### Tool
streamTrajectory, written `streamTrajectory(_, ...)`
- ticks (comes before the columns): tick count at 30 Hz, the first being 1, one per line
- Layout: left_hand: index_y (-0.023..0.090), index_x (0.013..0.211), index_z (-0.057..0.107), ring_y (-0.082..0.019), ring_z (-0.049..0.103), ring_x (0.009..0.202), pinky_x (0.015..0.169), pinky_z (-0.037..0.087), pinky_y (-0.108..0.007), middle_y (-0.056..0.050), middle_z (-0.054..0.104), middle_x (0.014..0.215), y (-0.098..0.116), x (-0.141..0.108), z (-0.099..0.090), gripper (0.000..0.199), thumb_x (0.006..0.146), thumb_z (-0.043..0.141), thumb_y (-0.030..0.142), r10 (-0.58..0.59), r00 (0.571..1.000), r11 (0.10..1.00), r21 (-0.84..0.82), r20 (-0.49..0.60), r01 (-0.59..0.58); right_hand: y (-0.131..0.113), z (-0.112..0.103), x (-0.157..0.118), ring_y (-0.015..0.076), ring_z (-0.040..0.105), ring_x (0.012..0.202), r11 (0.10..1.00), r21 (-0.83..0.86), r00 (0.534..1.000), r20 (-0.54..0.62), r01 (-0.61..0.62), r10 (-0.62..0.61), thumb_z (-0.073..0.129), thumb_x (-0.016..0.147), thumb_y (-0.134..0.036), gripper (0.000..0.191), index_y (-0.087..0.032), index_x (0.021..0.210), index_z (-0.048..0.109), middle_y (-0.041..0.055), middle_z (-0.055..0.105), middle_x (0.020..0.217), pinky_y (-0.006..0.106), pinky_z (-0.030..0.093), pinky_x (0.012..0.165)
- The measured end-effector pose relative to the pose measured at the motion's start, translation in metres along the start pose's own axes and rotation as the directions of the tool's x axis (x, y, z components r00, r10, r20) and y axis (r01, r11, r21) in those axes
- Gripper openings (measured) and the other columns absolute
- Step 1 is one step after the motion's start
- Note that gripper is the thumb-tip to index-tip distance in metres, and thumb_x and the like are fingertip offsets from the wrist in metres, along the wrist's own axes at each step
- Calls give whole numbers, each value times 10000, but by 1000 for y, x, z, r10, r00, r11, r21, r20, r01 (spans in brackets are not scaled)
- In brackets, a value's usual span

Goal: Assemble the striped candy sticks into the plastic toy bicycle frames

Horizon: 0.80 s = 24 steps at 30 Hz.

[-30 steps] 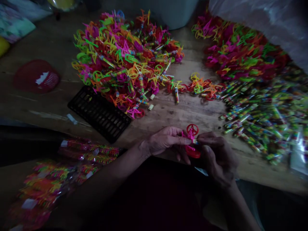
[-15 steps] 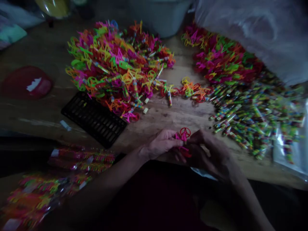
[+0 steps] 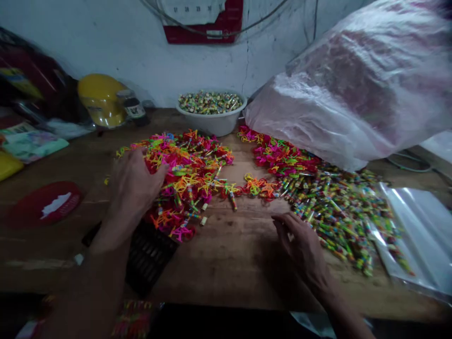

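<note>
Wooden table (image 3: 233,254), two hands in my view. My left hand (image 3: 132,186) rests fingers loosely spread on the heap of neon plastic toys (image 3: 187,176); whether it pinches one I can't tell. My right hand (image 3: 300,245) lies palm down just beside the pile of wrapped candy sticks (image 3: 339,212), fingers curled, grip hidden. One white bowl (image 3: 212,122) of candies, one black tray (image 3: 148,256), one clear bag (image 3: 353,89). Wall calendar (image 3: 203,19) shows numbers, roughly 11, 28, 29.
</note>
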<state>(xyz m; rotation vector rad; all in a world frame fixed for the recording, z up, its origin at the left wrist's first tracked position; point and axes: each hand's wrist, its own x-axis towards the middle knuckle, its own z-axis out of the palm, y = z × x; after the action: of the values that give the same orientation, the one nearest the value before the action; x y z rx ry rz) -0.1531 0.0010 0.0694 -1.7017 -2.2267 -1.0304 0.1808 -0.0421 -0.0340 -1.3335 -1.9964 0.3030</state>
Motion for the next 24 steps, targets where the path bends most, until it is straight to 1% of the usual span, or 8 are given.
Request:
streamTrajectory(2, 81, 1237, 452, -360, 407, 1207, 1016, 269, -550, -174, 492, 1274, 11, 0, 10, 547, 759, 620, 288, 148, 973, 971, 214, -177, -109, 4, 5, 16, 172, 581, 835, 993, -119, 1000, 8, -11, 12, 451, 882, -199, 167, -204, 947, 604, 64, 620, 947, 270, 446, 701)
streamTrajectory(3, 88, 1242, 450, -332, 409, 1212, 1031, 273, -514, -164, 490, 1281, 22, -6, 19, 506, 783, 585, 254, 216, 961, 957, 232, -173, -174, 7, 8, 25, 187, 567, 874, 980, -196, 999, 20, -23, 27, 446, 876, -191, 171, -198, 947, 601, 77, 611, 971, 282, 438, 724)
streamTrajectory(5, 125, 1110, 546, -249, 502, 1099, 989, 360, -400, -113, 588, 1138, 47, -28, 43, 288, 837, 482, 190, 350, 936, 931, 122, -36, -344, 16, 14, 42, 213, 542, 906, 943, -330, 996, 63, -35, 59, 440, 856, -158, 170, -178, 926, 594, 101, 601, 969, 307, 419, 753)
streamTrajectory(8, 174, 944, 605, -221, 537, 950, 864, 432, -346, -68, 636, 975, 77, -62, 81, 212, 832, 433, 122, 501, 789, 846, -9, 355, -533, 31, 22, 58, 223, 525, 850, 912, -408, 989, 120, -34, 91, 446, 819, -121, 151, -158, 875, 580, 120, 598, 917, 313, 397, 722)
streamTrajectory(9, 176, 924, 608, -227, 528, 944, 851, 432, -351, -68, 634, 976, 82, -70, 92, 210, 826, 433, 114, 517, 740, 825, -20, 431, -565, 35, 24, 59, 221, 521, 828, 911, -412, 987, 135, -26, 89, 448, 813, -120, 143, -157, 861, 578, 119, 597, 898, 311, 390, 710)
streamTrajectory(11, 169, 911, 608, -244, 506, 964, 853, 422, -374, -82, 619, 1013, 84, -80, 106, 206, 824, 430, 114, 522, 694, 802, -7, 497, -598, 40, 26, 57, 218, 511, 807, 908, -419, 982, 167, -8, 86, 450, 812, -130, 131, -160, 844, 574, 113, 595, 871, 307, 377, 705)
streamTrajectory(19, 147, 903, 603, -233, 506, 992, 869, 423, -366, -106, 598, 1035, 51, -77, 104, 212, 804, 430, 74, 431, 705, 834, 50, 563, -549, 23, 2, 27, 194, 537, 804, 948, -317, 983, 172, -11, 69, 478, 844, -215, 115, -179, 881, 581, 63, 621, 862, 290, 383, 713)
streamTrajectory(24, 157, 974, 596, -219, 511, 971, 873, 412, -353, -81, 611, 1007, 81, -79, 102, 226, 830, 427, 110, 505, 744, 844, -68, 437, -533, 13, -9, 3, 146, 545, 705, 980, 76, 982, -28, -182, 185, 537, 831, -249, 128, -201, 923, 611, 22, 597, 811, 254, 408, 654)
